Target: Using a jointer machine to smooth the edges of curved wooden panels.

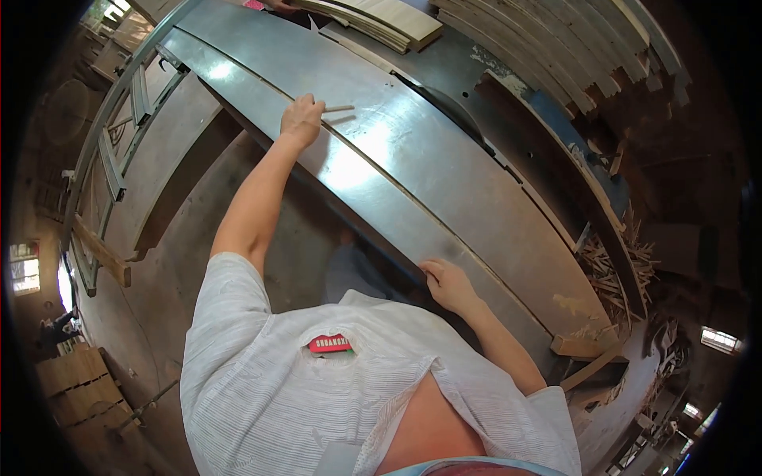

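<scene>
A long metal machine table (444,186) with a groove along it runs from the far left to the near right. Over its left part, my left hand (302,120) is closed around a thin wooden stick (340,108), whose end points right above the surface. At the table's near edge is my right hand (449,285), fingers curled against the rim and the thumb tucked in; no other object shows in it. A long dark slot (448,111), with a curved edge, lies beyond the stick on the far side of the table.
Pale boards (389,20) are stacked beyond the table, and longer boards (548,40) at the far right. Scrap sticks (623,270) heap beside the right end. A metal frame (111,163) stands left. Part of another person's hand (282,5) shows at the top edge.
</scene>
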Tool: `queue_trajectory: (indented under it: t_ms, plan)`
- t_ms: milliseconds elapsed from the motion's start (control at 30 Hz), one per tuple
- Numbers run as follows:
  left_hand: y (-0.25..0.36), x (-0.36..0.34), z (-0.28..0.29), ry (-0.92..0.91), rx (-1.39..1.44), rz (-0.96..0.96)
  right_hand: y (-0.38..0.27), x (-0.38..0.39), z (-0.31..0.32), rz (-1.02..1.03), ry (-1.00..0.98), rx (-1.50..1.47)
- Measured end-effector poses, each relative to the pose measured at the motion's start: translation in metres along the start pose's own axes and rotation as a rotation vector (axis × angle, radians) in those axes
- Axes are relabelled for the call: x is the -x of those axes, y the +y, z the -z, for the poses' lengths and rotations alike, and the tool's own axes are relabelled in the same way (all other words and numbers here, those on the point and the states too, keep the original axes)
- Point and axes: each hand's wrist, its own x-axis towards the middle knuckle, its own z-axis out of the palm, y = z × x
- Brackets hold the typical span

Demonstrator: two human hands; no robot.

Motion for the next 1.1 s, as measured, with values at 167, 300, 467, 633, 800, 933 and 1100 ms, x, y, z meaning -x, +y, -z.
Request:
queue_trajectory:
  t_ms: [167, 300, 467, 633, 800, 933, 1100]
  plan:
    - [-0.042, -0.092, -0.049, -0.03, -0.016, -0.13, -0.012, -0.019, -0.032, -0.243, 0.07, -0.062]
    - [-0.06, -0.178, -0.089, 0.177, -0.056, -0.345, -0.042, -0.033, -0.051, -0.572, 0.258, -0.189]
    - [-0.083, -0.227, -0.117, 0.024, 0.166, -0.435, -0.073, -0.056, -0.073, -0.751, 0.226, -0.195]
    - [-0.105, -0.239, -0.093, 0.053, 0.056, -0.666, -0.084, -0.068, -0.094, -0.773, 0.232, -0.169]
    - [-0.14, -0.196, -0.068, 0.172, 0.299, -0.558, -0.083, -0.078, -0.103, -0.76, 0.264, -0.146]
    - [-0.133, -0.097, -0.04, -0.085, 0.602, -0.322, -0.067, -0.062, -0.125, -0.738, 0.4, -0.147]
    - [-0.1, 0.028, 0.025, -0.099, 0.739, -0.465, -0.067, -0.066, -0.14, -0.788, 0.399, -0.256]
